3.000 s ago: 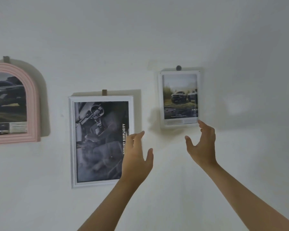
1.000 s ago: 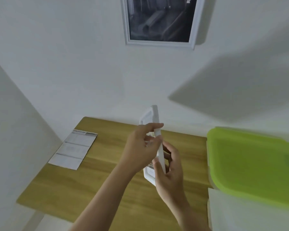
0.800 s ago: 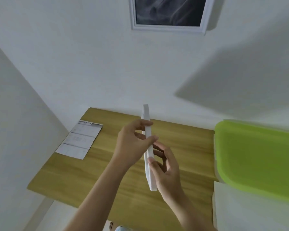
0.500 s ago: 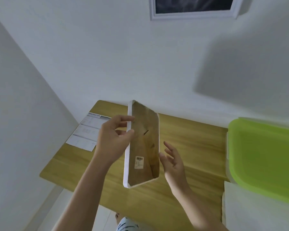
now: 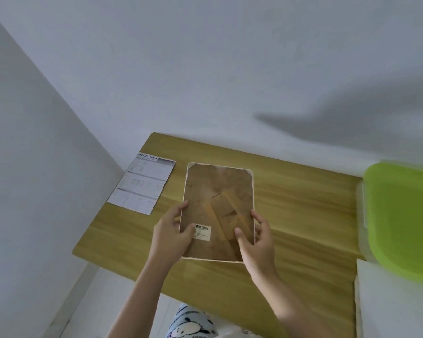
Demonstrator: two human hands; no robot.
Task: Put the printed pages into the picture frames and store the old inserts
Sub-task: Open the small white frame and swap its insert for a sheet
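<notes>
Now picture frame [image 5: 217, 211] sits face-down over tabletop [image 5: 303, 215], left hand [image 5: 171, 236] and right hand [image 5: 255, 240] gripping its lower edges; set flat, then open the backing carefully.

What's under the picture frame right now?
The wooden table lies beneath the picture frame, held back-up by left hand and right hand. Its picture side is hidden.

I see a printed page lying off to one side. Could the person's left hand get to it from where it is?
Probably yes. The printed page lies flat on the table, just left of the picture frame, nothing between. But the left hand grips that frame, so it must let go first.
</notes>
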